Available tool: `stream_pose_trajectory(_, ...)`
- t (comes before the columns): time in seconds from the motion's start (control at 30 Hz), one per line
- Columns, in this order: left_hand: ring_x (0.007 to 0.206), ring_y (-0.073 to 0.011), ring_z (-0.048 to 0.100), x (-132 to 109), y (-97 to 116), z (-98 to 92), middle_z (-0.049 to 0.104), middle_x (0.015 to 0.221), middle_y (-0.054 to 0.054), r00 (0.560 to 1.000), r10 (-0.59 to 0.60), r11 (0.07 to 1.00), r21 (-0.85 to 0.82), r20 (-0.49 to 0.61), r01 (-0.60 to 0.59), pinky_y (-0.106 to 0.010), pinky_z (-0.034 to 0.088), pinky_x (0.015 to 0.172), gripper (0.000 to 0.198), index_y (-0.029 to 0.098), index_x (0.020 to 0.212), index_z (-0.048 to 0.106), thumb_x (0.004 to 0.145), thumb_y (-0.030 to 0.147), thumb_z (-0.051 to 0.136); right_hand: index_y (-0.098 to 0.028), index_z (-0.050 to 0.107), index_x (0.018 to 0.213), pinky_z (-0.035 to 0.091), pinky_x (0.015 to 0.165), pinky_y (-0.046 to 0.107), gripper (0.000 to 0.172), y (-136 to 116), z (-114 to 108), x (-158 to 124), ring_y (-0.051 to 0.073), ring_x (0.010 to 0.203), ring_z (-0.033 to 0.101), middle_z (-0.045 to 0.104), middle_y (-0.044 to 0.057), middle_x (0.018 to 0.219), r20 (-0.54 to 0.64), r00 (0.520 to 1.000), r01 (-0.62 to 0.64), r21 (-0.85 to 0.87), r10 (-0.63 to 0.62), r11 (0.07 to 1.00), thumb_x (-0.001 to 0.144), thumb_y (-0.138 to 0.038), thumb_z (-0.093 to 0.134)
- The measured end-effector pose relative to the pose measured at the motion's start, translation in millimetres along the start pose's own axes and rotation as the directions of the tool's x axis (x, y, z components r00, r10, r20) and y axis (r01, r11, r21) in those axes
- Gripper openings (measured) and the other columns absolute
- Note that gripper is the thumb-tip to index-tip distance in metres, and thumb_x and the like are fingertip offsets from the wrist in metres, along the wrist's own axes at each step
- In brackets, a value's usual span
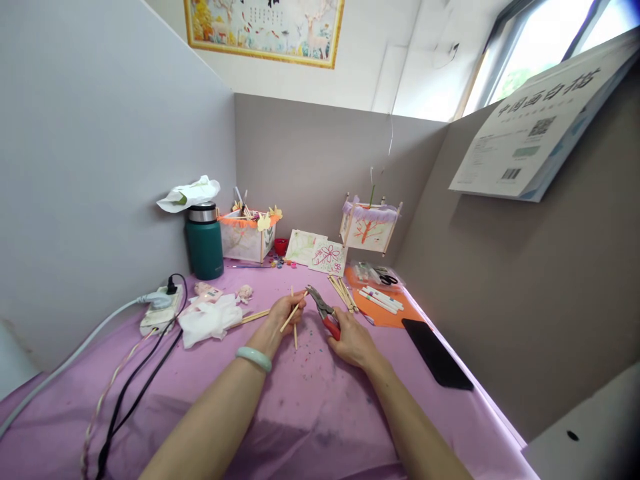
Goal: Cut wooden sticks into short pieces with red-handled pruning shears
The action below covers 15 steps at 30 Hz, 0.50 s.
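Two hands [286, 313] [354, 339]; one pair of pliers [324, 311]; two cards [303, 247] [327, 257]; one bottle [205, 245]; one bangle [255, 358].

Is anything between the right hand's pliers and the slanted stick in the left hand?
Nothing visible: the pliers in the right hand have their tip close by the far end of the slanted stick in the left hand. Whether they touch, I can't tell.

Bright daylight — upper-right window [535, 47] blown out — soft shadows
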<state>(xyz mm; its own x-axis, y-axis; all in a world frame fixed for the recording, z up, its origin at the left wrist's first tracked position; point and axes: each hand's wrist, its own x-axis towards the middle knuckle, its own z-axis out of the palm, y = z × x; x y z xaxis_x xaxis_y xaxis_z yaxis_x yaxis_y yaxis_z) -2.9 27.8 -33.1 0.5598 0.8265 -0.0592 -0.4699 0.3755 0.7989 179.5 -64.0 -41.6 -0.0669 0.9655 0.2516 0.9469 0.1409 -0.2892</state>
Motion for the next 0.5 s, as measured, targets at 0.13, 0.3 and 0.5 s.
stream_pose_trajectory(0.13, 0.025, -0.002, 0.024, 1.0, -2.0, -2.6, 0.046, 0.049, 0.009, 1.0, 0.015, 1.0, -0.001, 0.016, -0.015, -0.016, 0.015, 0.026, 0.017, 0.016, 0.089, 0.049, 0.072, 0.016, 0.055, -0.021, 0.04, 0.124, 0.034, 0.074, 0.026, 0.053, -1.3, -2.7, 1.6, 0.021, 0.093, 0.054, 0.057, 0.009, 0.107, 0.033, 0.999, 0.009, 0.029, -0.01, 1.0, 0.074, -0.029, 0.057)
stream_pose_trajectory(0.3, 0.025, -0.0023, 0.024, 2.7, -3.6, -5.0, 0.044, 0.048, 0.01, 0.999, 0.031, 0.999, -0.011, 0.008, -0.031, -0.015, 0.014, 0.026, 0.024, 0.016, 0.095, 0.049, 0.072, 0.014, 0.054, -0.021, 0.048, 0.109, 0.031, 0.066, 0.025, 0.035, -4.3, -5.8, 2.4, 0.019, 0.085, 0.056, 0.061, 0.006, 0.099, 0.04, 0.999, 0.017, 0.027, -0.018, 0.999, 0.075, -0.021, 0.054)
stream_pose_trajectory(0.5, 0.026, -0.0014, 0.022, 2.6, -2.7, -6.7, 0.043, 0.049, 0.01, 0.999, 0.009, 1.0, -0.003, -0.04, -0.009, -0.016, 0.014, 0.026, 0.011, 0.014, 0.089, 0.05, 0.079, 0.012, 0.05, -0.021, 0.05, 0.102, 0.027, 0.06, 0.026, 0.024, -8.0, -3.0, 7.0, 0.02, 0.077, 0.059, 0.065, 0.006, 0.088, 0.051, 0.998, -0.03, -0.075, 0.034, 0.997, 0.078, -0.025, 0.053)
